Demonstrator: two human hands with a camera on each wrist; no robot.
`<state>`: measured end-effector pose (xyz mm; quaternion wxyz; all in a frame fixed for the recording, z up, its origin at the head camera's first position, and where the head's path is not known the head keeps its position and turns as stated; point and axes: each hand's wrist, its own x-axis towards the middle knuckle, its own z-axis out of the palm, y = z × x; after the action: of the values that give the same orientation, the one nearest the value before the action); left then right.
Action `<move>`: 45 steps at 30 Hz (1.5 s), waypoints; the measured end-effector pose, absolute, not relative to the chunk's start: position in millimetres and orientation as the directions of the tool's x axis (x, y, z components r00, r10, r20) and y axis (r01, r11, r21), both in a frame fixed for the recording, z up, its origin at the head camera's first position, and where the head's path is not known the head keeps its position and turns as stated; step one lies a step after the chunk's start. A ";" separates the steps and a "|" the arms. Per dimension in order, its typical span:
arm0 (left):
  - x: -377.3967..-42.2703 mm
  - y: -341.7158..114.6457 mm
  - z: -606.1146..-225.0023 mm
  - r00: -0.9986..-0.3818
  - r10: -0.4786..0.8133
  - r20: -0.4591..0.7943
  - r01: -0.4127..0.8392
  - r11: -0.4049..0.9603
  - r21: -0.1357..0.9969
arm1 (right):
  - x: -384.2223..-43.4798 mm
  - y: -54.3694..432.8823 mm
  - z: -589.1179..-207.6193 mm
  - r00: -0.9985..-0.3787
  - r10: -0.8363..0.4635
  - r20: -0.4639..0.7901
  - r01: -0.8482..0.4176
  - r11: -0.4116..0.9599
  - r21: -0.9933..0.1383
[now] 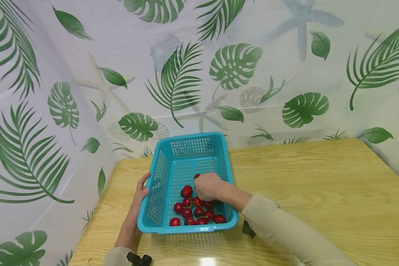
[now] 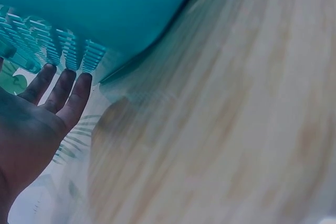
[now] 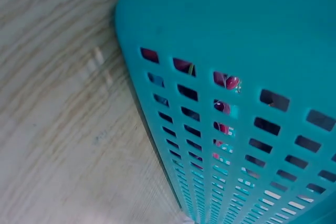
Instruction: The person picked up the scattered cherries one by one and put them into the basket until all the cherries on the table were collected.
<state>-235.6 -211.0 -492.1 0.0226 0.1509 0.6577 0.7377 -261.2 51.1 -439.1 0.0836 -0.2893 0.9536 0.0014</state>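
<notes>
A blue perforated plastic basket (image 1: 186, 229) stands on the table, with red cherries (image 1: 186, 212) gathered in its near part, some with stems. My left hand (image 1: 137, 199) is at the basket's left side, its thumb and a finger near the rim. Extended fingers (image 2: 75, 99) touch the slotted wall in the left wrist view. My right hand (image 1: 208, 186) reaches into the basket with curled fingers over the pile and grips a cherry (image 1: 197, 176), partly visible at the hand's far left edge. The fingertips are hidden. Only the basket's outside wall (image 3: 226, 30) shows in the right wrist view, cherries glimpsed through its holes.
The wood-grain table (image 1: 306, 184) extends far to the right of the basket. A white leaf-print cloth (image 1: 269, 122) hangs behind and along the left side. Dark wrist-camera mounts (image 1: 139, 258) are on both wrists.
</notes>
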 end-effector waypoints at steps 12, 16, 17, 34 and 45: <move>-238.6 -211.2 -493.7 -0.947 0.220 0.232 0.202 -0.151 0.968 | -259.9 51.4 -440.5 -0.752 -0.644 -0.138 -0.582 0.748 -0.319; -237.1 -211.1 -495.0 -0.949 0.216 0.230 0.201 -0.149 0.968 | -259.7 51.2 -441.2 -0.742 -0.656 -0.135 -0.595 0.738 -0.318; -236.5 -211.1 -495.1 -0.949 0.214 0.229 0.199 -0.153 0.968 | -259.7 51.0 -441.4 -0.739 -0.661 -0.131 -0.601 0.734 -0.317; -234.8 -215.6 -492.9 -0.958 0.212 0.195 0.173 -0.116 0.978 | -261.6 49.5 -442.2 -0.736 -0.673 -0.081 -0.629 0.722 -0.288; -233.3 -228.4 -484.7 -0.971 0.239 -0.003 0.034 0.151 0.988 | -261.2 53.5 -437.8 -0.750 -0.646 0.140 -0.642 0.660 -0.390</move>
<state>-233.3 -228.4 -484.7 0.0794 0.0904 0.7544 0.6453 -261.2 53.5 -437.8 0.0054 -0.3534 0.9111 -0.2120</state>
